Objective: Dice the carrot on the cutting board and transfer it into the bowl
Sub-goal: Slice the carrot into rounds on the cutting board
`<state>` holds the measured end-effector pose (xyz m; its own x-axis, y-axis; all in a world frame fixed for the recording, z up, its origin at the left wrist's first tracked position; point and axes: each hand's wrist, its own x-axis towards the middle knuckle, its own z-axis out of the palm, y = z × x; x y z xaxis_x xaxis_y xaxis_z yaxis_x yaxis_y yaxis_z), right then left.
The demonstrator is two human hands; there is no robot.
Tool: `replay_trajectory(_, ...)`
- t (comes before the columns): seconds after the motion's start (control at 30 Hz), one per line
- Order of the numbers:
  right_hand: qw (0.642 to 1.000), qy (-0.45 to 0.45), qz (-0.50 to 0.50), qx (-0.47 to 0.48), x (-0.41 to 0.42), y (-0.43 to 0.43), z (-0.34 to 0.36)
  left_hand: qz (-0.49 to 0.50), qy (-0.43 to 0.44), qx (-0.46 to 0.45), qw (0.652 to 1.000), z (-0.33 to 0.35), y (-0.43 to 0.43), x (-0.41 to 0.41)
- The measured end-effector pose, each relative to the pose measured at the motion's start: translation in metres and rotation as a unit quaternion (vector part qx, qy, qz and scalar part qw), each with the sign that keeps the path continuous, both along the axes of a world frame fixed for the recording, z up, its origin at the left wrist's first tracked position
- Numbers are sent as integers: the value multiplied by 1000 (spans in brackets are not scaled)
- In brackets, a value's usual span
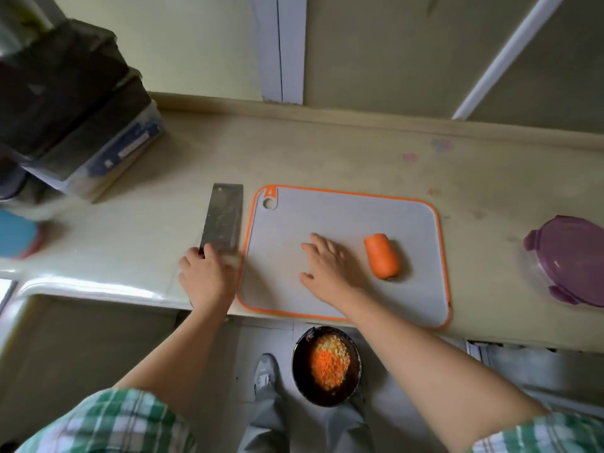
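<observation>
Nearest to you, just before the near edge of the grey plastic cutting board with the orange rim and lower than the tabletop, the dark round bowl stands beside your grey shoe. Inside it lies a heap of small orange and pale yellow diced pieces.

Your left hand is at the near left corner of the board, with fingers curled around the handle of the wide steel cleaver. The handle itself is hidden under the hand. The blade lies flat on the tabletop along the left edge of the board and points away from you.

Your right hand rests on the middle of the board, palm down, fingers straight and spread, holding nothing. The short thick orange carrot piece lies on the board to the right of this hand, near it but not touching.

Well to the right of the board sits a round container with a purple lid. Far to the left of the board is a blurred stack of dark things.
</observation>
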<state>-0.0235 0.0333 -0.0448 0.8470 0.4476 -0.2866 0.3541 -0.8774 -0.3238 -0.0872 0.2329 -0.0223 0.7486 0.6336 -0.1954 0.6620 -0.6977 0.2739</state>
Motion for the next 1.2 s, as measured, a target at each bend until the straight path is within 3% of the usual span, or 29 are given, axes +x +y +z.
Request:
replay_trajectory(0.33, 999, 6, -34, -1, -6, 4, 0, -19, 34, -32, 999, -18, 34, -12)
replay_trajectory(0.47, 997, 51, -42, 40, 5, 6, 2, 11, -45, -108, 993, 5, 29, -6)
replay_trajectory(0.53, 986, 88, -92, 112, 13, 8, 10, 27, -101, -198, 975, 21, 16, 4)
replay_trajectory(0.6, 930, 182, -196, 252, 17, 10, 24, 36, -158, -383, 909, 38, -4, 18)
replay_trajectory(0.67, 840, 289, -273, 369, 20, 12, 43, 20, -150, -533, 833, 53, -29, 32)
replay_trajectory(0.73, 729, 390, -320, 463, 24, 8, 60, -35, -100, -607, 787, 66, -54, 39)
replay_trajectory(0.8, 655, 431, -337, 521, 28, -4, 72, -112, -43, -644, 755, 73, -77, 42)
replay_trajectory(0.9, 637, 378, -368, 563, 31, -32, 86, -192, 15, -631, 752, 78, -105, 46)
replay_trajectory(1.0, 585, 318, -440, 602, 40, -66, 96, -216, 54, -550, 805, 75, -129, 55)
replay_trajectory(1.03, 592, 290, -464, 592, 45, -79, 97, -223, 67, -510, 828, 69, -136, 59)
replay_trajectory(1.07, 624, 251, -480, 564, 49, -94, 95, -229, 75, -467, 851, 60, -142, 62)
replay_trajectory(1.2, 788, 99, -461, 396, 51, -150, 76, -223, 88, -313, 919, 33, -175, 75)
